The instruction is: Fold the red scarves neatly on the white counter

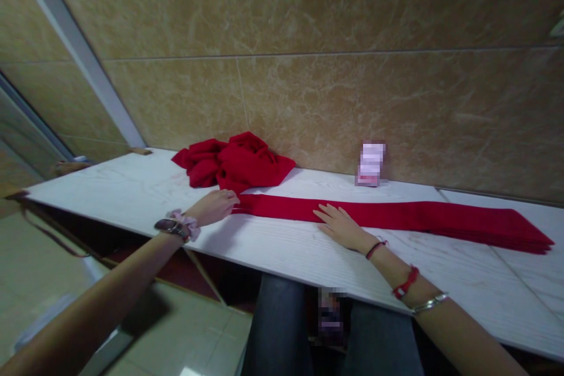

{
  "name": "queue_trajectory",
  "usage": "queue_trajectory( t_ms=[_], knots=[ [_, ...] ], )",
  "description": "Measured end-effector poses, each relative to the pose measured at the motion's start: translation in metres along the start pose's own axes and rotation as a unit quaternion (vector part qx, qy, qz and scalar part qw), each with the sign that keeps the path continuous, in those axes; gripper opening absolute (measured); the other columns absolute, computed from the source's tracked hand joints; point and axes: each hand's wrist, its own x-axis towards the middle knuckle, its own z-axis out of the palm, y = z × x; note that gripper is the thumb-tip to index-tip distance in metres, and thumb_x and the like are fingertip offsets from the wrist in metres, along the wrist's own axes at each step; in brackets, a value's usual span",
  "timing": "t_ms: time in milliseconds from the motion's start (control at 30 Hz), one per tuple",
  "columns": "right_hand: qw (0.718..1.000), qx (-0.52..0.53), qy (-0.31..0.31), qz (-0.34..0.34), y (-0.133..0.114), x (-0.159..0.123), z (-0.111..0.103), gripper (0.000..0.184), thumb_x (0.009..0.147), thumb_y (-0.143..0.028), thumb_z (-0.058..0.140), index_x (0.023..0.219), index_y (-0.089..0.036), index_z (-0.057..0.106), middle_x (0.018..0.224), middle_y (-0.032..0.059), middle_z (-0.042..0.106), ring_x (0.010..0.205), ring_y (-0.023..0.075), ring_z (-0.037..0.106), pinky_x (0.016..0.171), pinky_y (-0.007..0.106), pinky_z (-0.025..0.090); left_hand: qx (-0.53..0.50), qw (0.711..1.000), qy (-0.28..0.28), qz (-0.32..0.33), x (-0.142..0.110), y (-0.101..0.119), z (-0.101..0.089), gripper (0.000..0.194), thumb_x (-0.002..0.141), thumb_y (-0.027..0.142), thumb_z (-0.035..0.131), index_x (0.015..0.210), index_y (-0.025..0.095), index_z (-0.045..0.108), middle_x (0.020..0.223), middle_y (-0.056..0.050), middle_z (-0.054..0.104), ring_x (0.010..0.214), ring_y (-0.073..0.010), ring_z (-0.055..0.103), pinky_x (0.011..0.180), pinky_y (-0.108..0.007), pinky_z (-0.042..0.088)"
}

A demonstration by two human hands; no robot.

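The red strip point(388, 215) is seemingly being flattened between the counter's point(110, 188) long edges, left hand point(211, 208) curled at one end, its hold unclear to me, right hand point(346, 229) spread open on top.

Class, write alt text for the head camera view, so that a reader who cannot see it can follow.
Two bare hands work on a long, flat strip of folded red cloth: the left hand at one end, the right hand spread on its near edge. Behind the strip, a crumpled red cloth lies on the white tabletop by a tan wall.
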Motion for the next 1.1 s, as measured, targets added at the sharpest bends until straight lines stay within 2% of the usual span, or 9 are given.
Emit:
queue_trajectory(
  t_ms=[167, 233, 333, 467, 600, 700, 833, 1000, 1100],
  knots=[
    [1.000, -0.005, -0.001, 0.002, -0.004, -0.001, -0.003, 0.055, 0.090, -0.047, 0.027, 0.138, -0.020, 0.030, 0.145, 0.0101, 0.024, 0.134, 0.0271, 0.015, 0.104, 0.051, 0.016, -0.062, 0.997, 0.044, 0.026, 0.059, 0.065, 0.006, 0.039, 0.091, 0.031, 0.036, 0.123, 0.013, 0.048, 0.132, -0.013, 0.043, 0.122, -0.0218, 0.039, 0.100, -0.034, 0.033],
    [1.000, -0.015, -0.009, 0.000, -0.005, -0.002, -0.003, 0.056, 0.090, -0.048, 0.026, 0.138, -0.021, 0.029, 0.146, 0.0102, 0.023, 0.133, 0.0286, 0.015, 0.104, 0.053, 0.016, -0.075, 0.997, 0.005, 0.015, 0.072, 0.080, 0.016, 0.042, 0.091, 0.033, 0.036, 0.130, 0.016, 0.041, 0.138, -0.013, 0.036, 0.126, -0.0250, 0.033, 0.100, -0.040, 0.032],
    [1.000, -0.018, -0.018, -0.007, -0.003, -0.001, -0.003, 0.056, 0.090, -0.047, 0.024, 0.139, -0.020, 0.028, 0.146, 0.0109, 0.023, 0.133, 0.0286, 0.016, 0.104, 0.054, 0.016, -0.073, 0.996, -0.051, 0.001, 0.075, 0.087, 0.030, 0.042, 0.091, 0.031, 0.036, 0.132, 0.021, 0.038, 0.140, -0.012, 0.033, 0.128, -0.0294, 0.030, 0.099, -0.049, 0.030],
    [1.000, 0.003, 0.000, -0.015, 0.001, -0.001, -0.004, 0.055, 0.090, -0.047, 0.026, 0.136, -0.017, 0.033, 0.144, 0.0118, 0.028, 0.132, 0.0258, 0.020, 0.105, 0.050, 0.018, -0.059, 0.996, -0.068, -0.008, 0.069, 0.086, 0.036, 0.044, 0.092, 0.030, 0.034, 0.135, 0.021, 0.034, 0.142, -0.013, 0.029, 0.129, -0.0314, 0.026, 0.099, -0.052, 0.027],
    [0.998, 0.020, 0.065, -0.016, -0.002, -0.003, -0.008, 0.053, 0.089, -0.042, 0.036, 0.131, -0.011, 0.042, 0.138, 0.0143, 0.038, 0.130, 0.0232, 0.028, 0.105, 0.041, 0.024, -0.047, 0.994, -0.098, -0.002, 0.077, 0.082, 0.027, 0.045, 0.091, 0.033, 0.034, 0.135, 0.022, 0.034, 0.141, -0.013, 0.032, 0.128, -0.0316, 0.028, 0.097, -0.054, 0.027],
    [0.997, 0.020, 0.065, -0.046, -0.011, -0.001, -0.014, 0.048, 0.087, -0.037, 0.040, 0.126, -0.010, 0.048, 0.132, 0.0140, 0.046, 0.124, 0.0218, 0.037, 0.102, 0.035, 0.031, -0.042, 0.993, -0.107, 0.030, 0.090, 0.073, 0.019, 0.045, 0.089, 0.038, 0.038, 0.132, 0.022, 0.039, 0.137, -0.012, 0.039, 0.126, -0.0281, 0.033, 0.099, -0.048, 0.028],
    [0.997, -0.007, 0.037, -0.068, -0.024, 0.011, -0.021, 0.037, 0.086, -0.027, 0.042, 0.116, -0.012, 0.057, 0.120, 0.0127, 0.057, 0.111, 0.0209, 0.051, 0.091, 0.032, 0.041, -0.061, 0.993, -0.087, 0.053, 0.102, 0.059, 0.021, 0.043, 0.087, 0.037, 0.044, 0.126, 0.018, 0.046, 0.132, -0.012, 0.044, 0.123, -0.0227, 0.039, 0.100, -0.035, 0.031],
    [0.994, -0.029, 0.040, -0.094, -0.045, 0.039, -0.024, 0.032, 0.087, -0.025, 0.040, 0.109, -0.013, 0.059, 0.110, 0.0116, 0.062, 0.101, 0.0208, 0.056, 0.081, 0.032, 0.045, -0.098, 0.992, -0.044, 0.069, 0.102, 0.046, 0.035, 0.037, 0.087, 0.036, 0.045, 0.119, 0.019, 0.053, 0.125, -0.010, 0.052, 0.114, -0.0196, 0.048, 0.098, -0.030, 0.034],
    [0.990, -0.049, 0.030, -0.125, -0.059, 0.055, -0.021, 0.030, 0.086, -0.027, 0.042, 0.104, -0.014, 0.061, 0.104, 0.0107, 0.064, 0.096, 0.0211, 0.058, 0.075, 0.031, 0.046, -0.116, 0.991, -0.026, 0.063, 0.098, 0.036, 0.033, 0.029, 0.086, 0.030, 0.045, 0.110, 0.018, 0.058, 0.116, -0.009, 0.057, 0.107, -0.0181, 0.052, 0.095, -0.029, 0.037]
  ],
)
